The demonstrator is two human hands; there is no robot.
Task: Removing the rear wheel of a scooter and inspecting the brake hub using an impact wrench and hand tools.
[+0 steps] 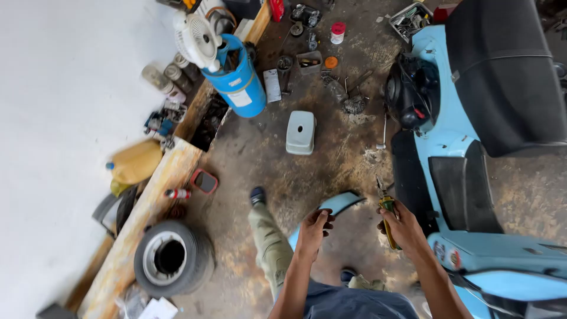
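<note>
My left hand (313, 229) grips a curved light-blue body panel (341, 202) by its near end, holding it above the stained floor. My right hand (400, 224) is closed on a pair of pliers (385, 214) with yellow-green handles, jaws pointing up and away. Both hands hover just left of a light-blue scooter (466, 177) with a black seat, its side open and dark inner parts showing. My leg and shoe (257, 196) stand below the hands.
A small grey plastic stool (300, 132) stands ahead on the floor. A blue barrel (240, 82) with a white fan, a tyre on its rim (171, 257), a yellow jug (136, 162), a red mirror (204, 181) and scattered tools and parts lie along a wooden beam at left.
</note>
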